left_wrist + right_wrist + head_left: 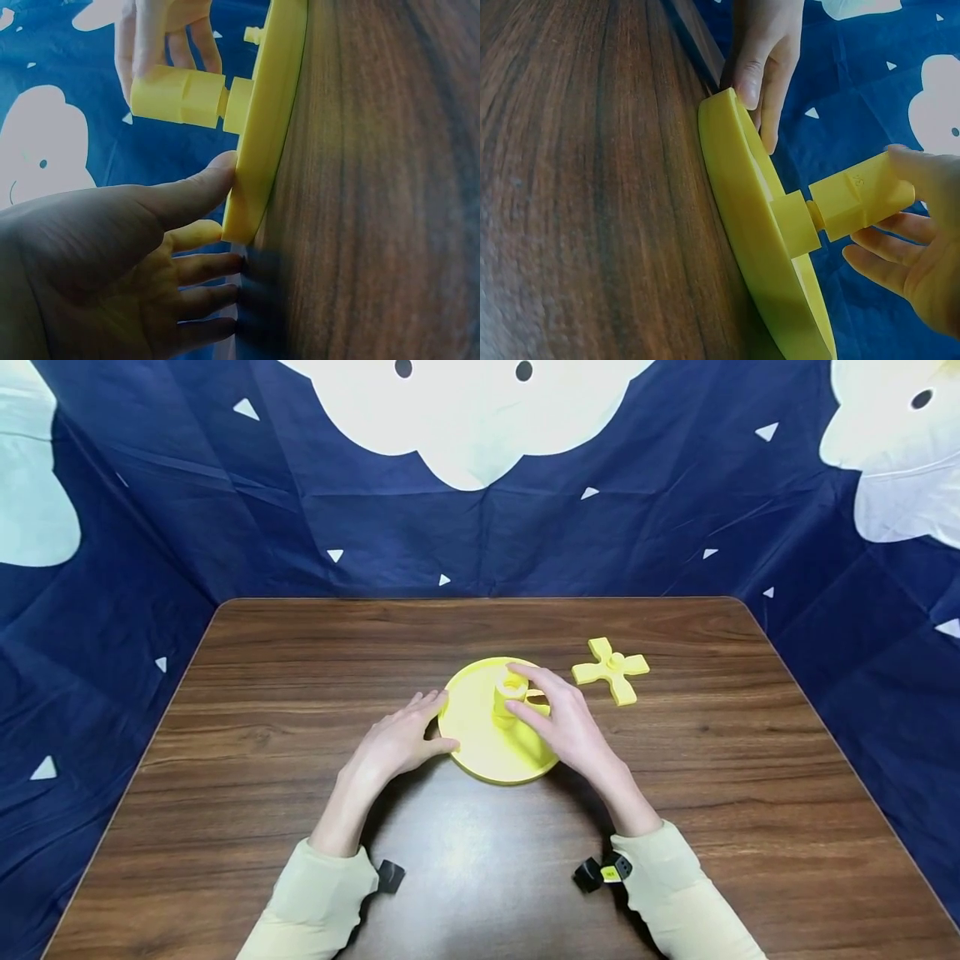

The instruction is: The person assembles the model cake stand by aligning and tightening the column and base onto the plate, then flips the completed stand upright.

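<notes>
A round yellow base with a raised rim lies on the table, a short post standing on it. Above the post, my right hand pinches a yellow column piece between thumb and fingers near its top. The column has faceted sides and a hollow upper end. A narrow neck shows between column and post; how deeply it sits cannot be told. My left hand rests against the base's left rim, thumb and fingers spread and fairly straight, thumb touching the rim in the left wrist view.
A yellow cross-shaped piece with a round knob in its middle lies on the wooden table, right of the base. Dark blue cloth with white cloud shapes hangs behind the table and at both sides.
</notes>
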The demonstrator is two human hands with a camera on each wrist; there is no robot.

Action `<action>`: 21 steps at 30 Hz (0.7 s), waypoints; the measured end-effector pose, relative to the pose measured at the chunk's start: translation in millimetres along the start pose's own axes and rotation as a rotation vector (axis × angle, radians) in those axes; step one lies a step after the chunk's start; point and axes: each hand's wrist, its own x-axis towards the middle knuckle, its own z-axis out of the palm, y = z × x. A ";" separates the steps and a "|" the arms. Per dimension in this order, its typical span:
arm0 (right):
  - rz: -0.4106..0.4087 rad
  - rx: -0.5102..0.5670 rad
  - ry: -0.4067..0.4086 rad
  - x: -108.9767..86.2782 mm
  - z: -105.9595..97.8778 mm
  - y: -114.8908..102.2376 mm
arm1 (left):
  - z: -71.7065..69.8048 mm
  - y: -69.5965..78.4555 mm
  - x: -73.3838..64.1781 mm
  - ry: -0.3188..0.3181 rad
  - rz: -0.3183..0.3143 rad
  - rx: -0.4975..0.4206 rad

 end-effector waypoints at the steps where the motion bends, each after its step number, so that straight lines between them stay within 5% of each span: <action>1: 0.010 0.003 -0.013 0.1 -0.3 -0.2 | 0.1 0.0 0.1 0.001 0.000 0.000; 10: 0.058 0.080 -0.093 0.2 -0.9 1.2 | 0.0 0.0 0.7 0.011 0.009 -0.001; 21: 0.081 0.043 -0.005 0.5 3.1 2.7 | 0.7 -1.0 1.2 0.013 0.018 -0.004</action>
